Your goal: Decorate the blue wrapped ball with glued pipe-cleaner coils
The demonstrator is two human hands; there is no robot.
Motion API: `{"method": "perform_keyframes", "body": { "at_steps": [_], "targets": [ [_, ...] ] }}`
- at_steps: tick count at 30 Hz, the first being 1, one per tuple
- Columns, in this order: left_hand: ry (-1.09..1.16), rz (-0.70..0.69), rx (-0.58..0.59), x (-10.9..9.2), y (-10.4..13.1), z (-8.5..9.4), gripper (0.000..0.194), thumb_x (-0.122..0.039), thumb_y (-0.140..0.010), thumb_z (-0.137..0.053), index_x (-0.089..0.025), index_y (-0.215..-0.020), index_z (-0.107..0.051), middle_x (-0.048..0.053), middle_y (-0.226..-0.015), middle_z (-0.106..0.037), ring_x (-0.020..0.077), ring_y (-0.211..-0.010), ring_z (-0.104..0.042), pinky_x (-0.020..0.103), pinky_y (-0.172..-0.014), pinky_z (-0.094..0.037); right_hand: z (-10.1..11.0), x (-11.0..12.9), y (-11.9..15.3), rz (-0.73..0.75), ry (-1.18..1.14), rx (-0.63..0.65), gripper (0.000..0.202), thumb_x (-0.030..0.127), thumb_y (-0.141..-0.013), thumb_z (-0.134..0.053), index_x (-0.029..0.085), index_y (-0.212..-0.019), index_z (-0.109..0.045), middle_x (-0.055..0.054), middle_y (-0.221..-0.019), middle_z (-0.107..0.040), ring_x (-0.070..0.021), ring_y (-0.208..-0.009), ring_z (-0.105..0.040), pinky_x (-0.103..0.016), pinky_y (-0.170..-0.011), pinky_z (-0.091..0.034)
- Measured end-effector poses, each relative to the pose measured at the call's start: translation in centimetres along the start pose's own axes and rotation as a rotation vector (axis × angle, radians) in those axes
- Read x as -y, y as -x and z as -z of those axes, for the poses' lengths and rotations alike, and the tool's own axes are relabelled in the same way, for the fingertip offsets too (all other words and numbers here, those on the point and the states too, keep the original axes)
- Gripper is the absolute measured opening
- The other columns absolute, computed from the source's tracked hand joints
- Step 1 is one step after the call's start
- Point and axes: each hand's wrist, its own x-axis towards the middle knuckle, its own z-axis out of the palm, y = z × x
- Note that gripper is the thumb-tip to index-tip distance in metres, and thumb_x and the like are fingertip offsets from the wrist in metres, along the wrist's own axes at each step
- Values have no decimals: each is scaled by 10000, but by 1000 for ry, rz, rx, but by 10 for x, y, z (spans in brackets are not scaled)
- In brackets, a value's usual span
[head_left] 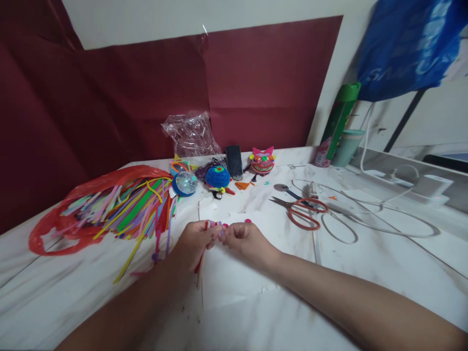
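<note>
Above a white sheet of paper (237,287), my left hand (196,240) and my right hand (250,243) meet fingertip to fingertip. Between them they pinch a small purple pipe cleaner (221,232), mostly covered by the fingers. Bits of red and pink show at the left fingertips, and a red strand hangs below that hand. A small pink coil (248,221) lies on the paper just beyond my right hand. Both hands are closed.
Left, a red plastic bag (54,243) spills colourful pipe cleaners (133,209). Behind are a blue fuzzy ball (217,178), a clear ball (187,183), a phone (234,161) and a pink animal-head figure (262,162). Orange-handled scissors (305,214) and a white cable (398,233) lie right.
</note>
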Motion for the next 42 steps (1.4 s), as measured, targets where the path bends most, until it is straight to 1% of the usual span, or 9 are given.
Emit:
{"method": "perform_keyframes", "body": {
  "at_steps": [5, 8, 13, 16, 20, 26, 30, 36, 42],
  "targets": [
    [-67, -26, -173, -6, 1, -1, 254, -359, -658, -638, -129, -561, -590, -59, -442, -381, 61, -434, -306, 230, -452, -218, 6, -2, -5, -21, 71, -44, 118, 256, -669, -520, 168, -590, -513, 52, -520, -442, -65, -465, -336, -188, -433, -247],
    [-250, -84, -227, -6, -1, 3, 250, -369, -694, -609, -143, -586, -605, -46, -468, -416, 78, -449, -347, 234, -462, -246, 12, -1, -6, 28, 245, -1, 132, 201, -661, -502, 175, -534, -474, 63, -488, -388, -66, -460, -323, -189, -432, -242],
    [-706, -438, -73, 2, -4, 8, 276, -286, -770, -525, -168, -522, -533, 7, -636, -517, 130, -622, -502, 250, -606, -350, 15, -2, -5, 162, 438, 55, 167, 136, -660, -462, 179, -503, -427, 56, -507, -393, -77, -505, -362, -195, -476, -272],
    [-807, -504, -46, 3, -2, 6, 254, -250, -784, -481, -181, -542, -513, 9, -635, -509, 136, -624, -506, 254, -615, -353, 15, -2, -5, 235, 493, 29, 190, 172, -706, -483, 180, -523, -434, 48, -536, -414, -86, -532, -380, -203, -499, -282],
    [-849, -500, -60, 4, 1, 1, 259, -250, -783, -448, -193, -531, -462, 9, -611, -487, 138, -610, -482, 261, -601, -341, 15, 0, -4, 292, 554, -15, 212, 198, -751, -489, 177, -543, -455, 38, -551, -438, -95, -549, -400, -216, -534, -302],
    [-826, -481, -131, 9, 3, -4, 288, -253, -782, -447, -196, -507, -381, -19, -569, -405, 119, -554, -431, 253, -561, -304, 11, -6, -8, 123, 232, -61, 264, 357, -729, -554, 172, -547, -502, 41, -511, -435, -88, -506, -371, -211, -487, -308],
    [-799, -497, -207, 6, 2, -1, 315, -254, -797, -458, -194, -510, -344, -34, -561, -365, 107, -538, -403, 246, -551, -283, 17, -4, -15, -13, 120, -62, 203, 357, -679, -580, 167, -615, -550, 55, -464, -450, -72, -414, -353, -206, -418, -278],
    [-803, -491, -240, 1, -1, 6, 319, -282, -813, -465, -193, -529, -351, -39, -580, -358, 105, -553, -407, 242, -559, -290, 55, 3, -32, -82, 300, -188, 185, 300, -727, -545, 161, -605, -556, 21, -488, -542, -70, -390, -404, -202, -422, -335],
    [-768, -486, -141, 4, 2, -1, 324, -278, -808, -458, -188, -512, -360, -34, -581, -389, 100, -545, -423, 235, -552, -309, 74, -2, -40, -162, 617, -271, 204, 188, -723, -550, 141, -532, -603, -12, -483, -557, -89, -439, -434, -213, -456, -307]
  ]
}}
